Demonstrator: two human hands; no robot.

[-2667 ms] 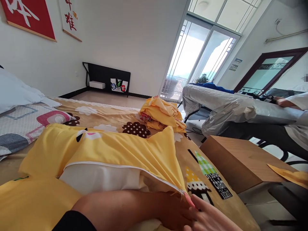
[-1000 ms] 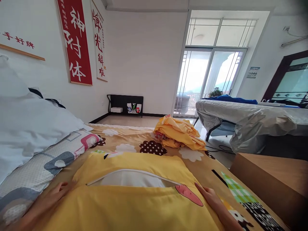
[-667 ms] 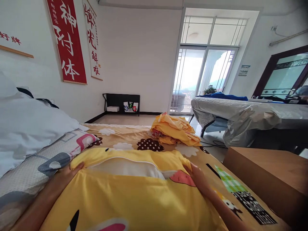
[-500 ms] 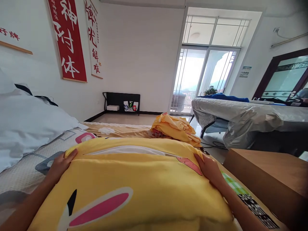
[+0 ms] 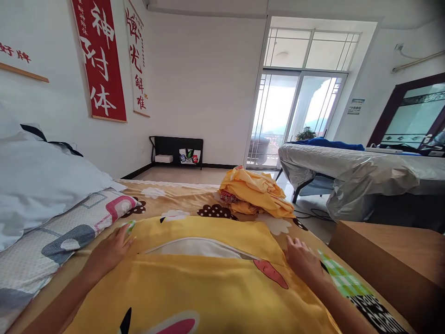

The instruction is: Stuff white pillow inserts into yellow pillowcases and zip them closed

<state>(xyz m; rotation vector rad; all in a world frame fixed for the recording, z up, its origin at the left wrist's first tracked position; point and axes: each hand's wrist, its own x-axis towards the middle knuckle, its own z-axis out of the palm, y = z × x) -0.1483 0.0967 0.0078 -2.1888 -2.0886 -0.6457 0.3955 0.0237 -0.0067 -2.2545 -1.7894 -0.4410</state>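
Observation:
A yellow pillow (image 5: pixel 208 283), printed with a rabbit ear and a carrot, lies flat on the bed directly in front of me. Across its upper part a long slit in the cover gapes, and white material (image 5: pixel 198 248) shows inside. My left hand (image 5: pixel 113 248) rests at the pillow's upper left edge, fingers stretched and apart. At the upper right edge, beside the carrot print, is my right hand (image 5: pixel 301 255), its fingers loosely bent and not gripping the cloth. The pillow's near end runs out of view at the bottom.
A crumpled yellow cloth (image 5: pixel 255 190) lies on the patterned bed sheet (image 5: pixel 187 197) beyond the pillow. White pillows (image 5: pixel 45 181) and a patterned pillow (image 5: pixel 93 222) are at the left. A brown box (image 5: pixel 389 260) stands at the right, with a plastic-covered table (image 5: pixel 347 160) behind.
The yellow pillow, gripped by both hands at its upper corners and raised, has come down flat onto the bed. Both hands have let go, and more of the sheet shows behind it.

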